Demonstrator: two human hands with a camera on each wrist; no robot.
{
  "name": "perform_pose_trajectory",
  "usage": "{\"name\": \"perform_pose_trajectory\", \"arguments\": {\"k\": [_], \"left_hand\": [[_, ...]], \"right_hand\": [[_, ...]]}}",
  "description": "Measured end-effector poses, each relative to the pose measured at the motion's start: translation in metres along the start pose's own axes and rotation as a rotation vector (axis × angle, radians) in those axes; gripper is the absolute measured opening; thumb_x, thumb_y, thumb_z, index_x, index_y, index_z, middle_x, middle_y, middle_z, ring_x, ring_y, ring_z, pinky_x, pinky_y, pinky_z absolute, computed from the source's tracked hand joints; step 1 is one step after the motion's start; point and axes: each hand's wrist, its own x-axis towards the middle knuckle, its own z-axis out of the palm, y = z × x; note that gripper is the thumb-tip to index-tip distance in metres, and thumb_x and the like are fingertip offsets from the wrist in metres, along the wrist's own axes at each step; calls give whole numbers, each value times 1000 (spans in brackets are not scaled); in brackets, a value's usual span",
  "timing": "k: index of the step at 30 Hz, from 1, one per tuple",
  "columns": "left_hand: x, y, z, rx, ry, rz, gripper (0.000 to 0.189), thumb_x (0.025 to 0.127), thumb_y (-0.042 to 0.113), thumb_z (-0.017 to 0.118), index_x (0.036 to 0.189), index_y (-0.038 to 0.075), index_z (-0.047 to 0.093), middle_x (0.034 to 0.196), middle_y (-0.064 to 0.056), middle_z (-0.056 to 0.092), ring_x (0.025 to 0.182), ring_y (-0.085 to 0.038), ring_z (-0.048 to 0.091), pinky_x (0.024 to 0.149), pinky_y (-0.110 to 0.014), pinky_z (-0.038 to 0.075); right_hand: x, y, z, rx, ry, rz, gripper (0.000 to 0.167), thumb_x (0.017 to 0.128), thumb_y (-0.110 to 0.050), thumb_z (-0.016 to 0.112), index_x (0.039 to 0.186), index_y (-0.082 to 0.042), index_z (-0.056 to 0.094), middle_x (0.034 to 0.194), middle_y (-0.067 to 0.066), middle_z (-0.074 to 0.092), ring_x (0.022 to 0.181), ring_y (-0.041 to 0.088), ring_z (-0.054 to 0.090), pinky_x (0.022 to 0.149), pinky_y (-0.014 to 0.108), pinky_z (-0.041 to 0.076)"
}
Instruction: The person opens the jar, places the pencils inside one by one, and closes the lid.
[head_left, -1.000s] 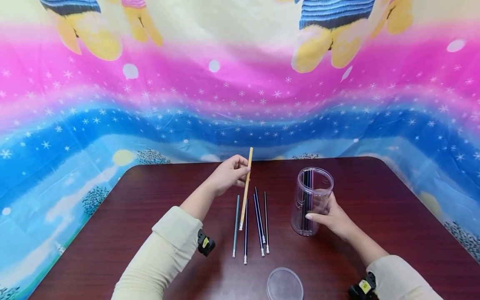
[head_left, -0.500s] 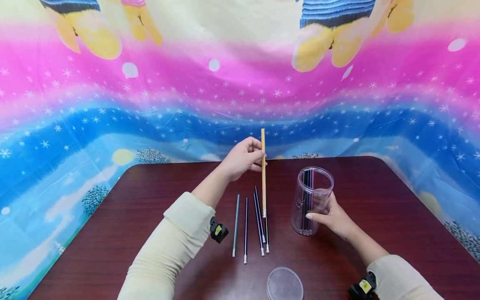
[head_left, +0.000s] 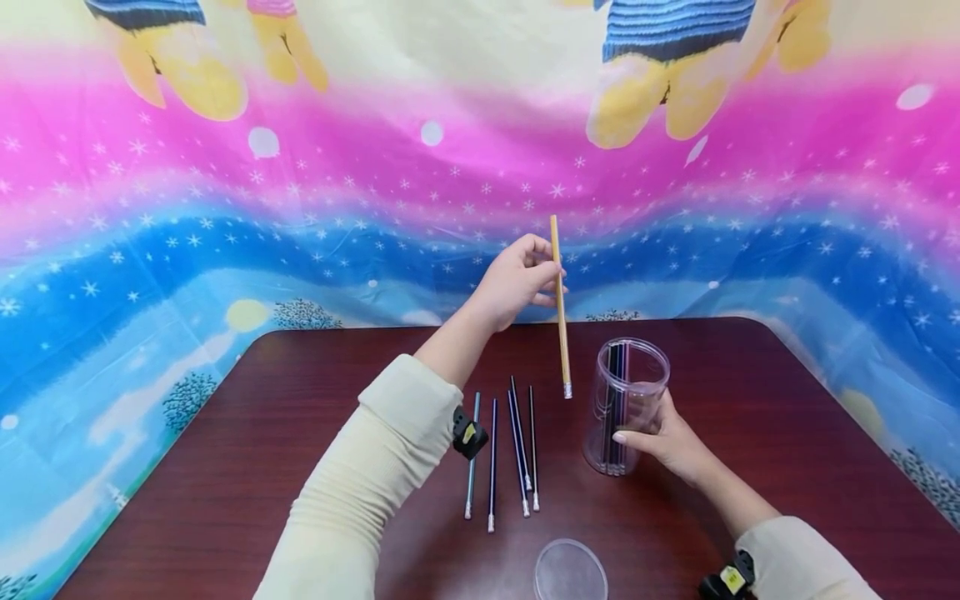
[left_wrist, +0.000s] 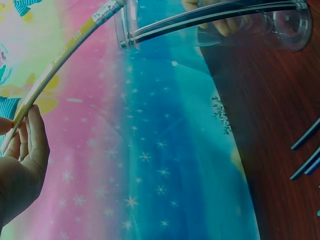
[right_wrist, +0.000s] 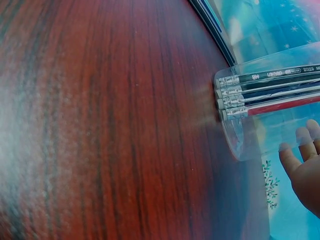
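Observation:
A yellow pencil (head_left: 561,317) is pinched near its upper end by my left hand (head_left: 521,282), its eraser end hanging down. That hand is raised above the back of the table, to the left of a clear plastic jar (head_left: 651,367). My right hand (head_left: 667,437) grips the jar low on its right side, with the thumb across the front. Inside the jar several pencils (right_wrist: 280,90) stand with their erasers at the bottom, dark ones and a red one. In the left wrist view the yellow pencil's eraser end (left_wrist: 107,11) overlaps the jar's rim.
Several dark pencils (head_left: 492,467) and a teal pencil (head_left: 471,475) lie on the brown table (head_left: 300,483), left of the jar. A round clear lid (head_left: 570,571) lies near the front edge. A printed cloth (head_left: 480,167) hangs behind the table.
My left hand has lifted the yellow pencil and carried it rightward, from over the loose pencils to near the jar. The right hand and the jar have stayed in place.

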Motion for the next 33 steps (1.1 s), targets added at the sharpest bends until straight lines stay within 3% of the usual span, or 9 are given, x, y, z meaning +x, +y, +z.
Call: {"name": "perform_pose_trajectory", "arguments": {"k": [9,15,25,33], "left_hand": [[18,7,18,-45,0,10,13,88,5,46,100,-1,44,91,-15,52,74,-23,60,64,-30,50],[26,10,30,-53,-7,13,13,87,5,48,99,0,45,89,-13,53,71,-21,60,63,-28,50],[13,31,47,-42,-2,15,16,88,3,46,102,-4,45,90,-13,53,72,-19,59,65,-25,49],[14,36,54,-49,-26,29,14,88,3,47,100,-3,46,88,-13,53,71,-16,58,65,-25,49]], "right_hand": [[-2,3,-1,-11,-5,4,73,77,-8,63,127,-8,10,122,28,37,101,40,46,77,41,45],[-2,5,-3,15,-7,-16,71,76,-5,63,125,-5,12,121,29,38,97,22,53,75,29,45],[-1,6,-2,41,-22,-23,71,77,-3,62,125,-5,11,121,30,38,94,10,53,75,27,45],[1,4,0,85,-21,-48,70,76,1,61,125,-1,11,119,33,37,92,2,52,74,22,44]]}}
